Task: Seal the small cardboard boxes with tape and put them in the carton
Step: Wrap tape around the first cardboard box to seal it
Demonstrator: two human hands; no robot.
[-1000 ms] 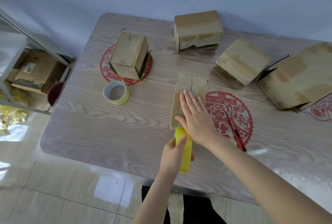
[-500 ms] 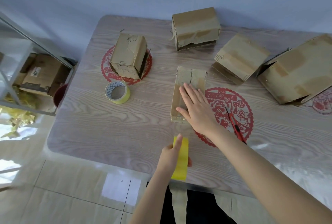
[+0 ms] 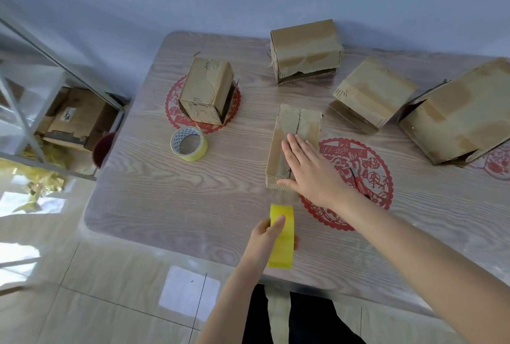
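A small flat cardboard box [image 3: 299,128] lies in the middle of the wooden table [image 3: 193,200]. My right hand [image 3: 311,170] presses flat on its near half, fingers straight. My left hand [image 3: 266,236] grips a yellow tape roll [image 3: 282,236] above the table's near edge, a short way in front of the box. A strip of clear tape seems to run from the roll to the box, but I cannot see it plainly. Three more small boxes stand at the back: one on the left [image 3: 205,91], one at the centre [image 3: 305,50], one to the right [image 3: 372,94].
A second tape roll [image 3: 189,143] lies left of the flat box. A red cutter [image 3: 360,183] rests on a red paper-cut mat [image 3: 367,161] by my right wrist. A larger carton [image 3: 458,112] lies on its side at the far right. A metal shelf [image 3: 49,112] stands left of the table.
My left hand has drawn the yellow roll back from the box's near end toward the table's near edge. My right hand stays pressed on the box.
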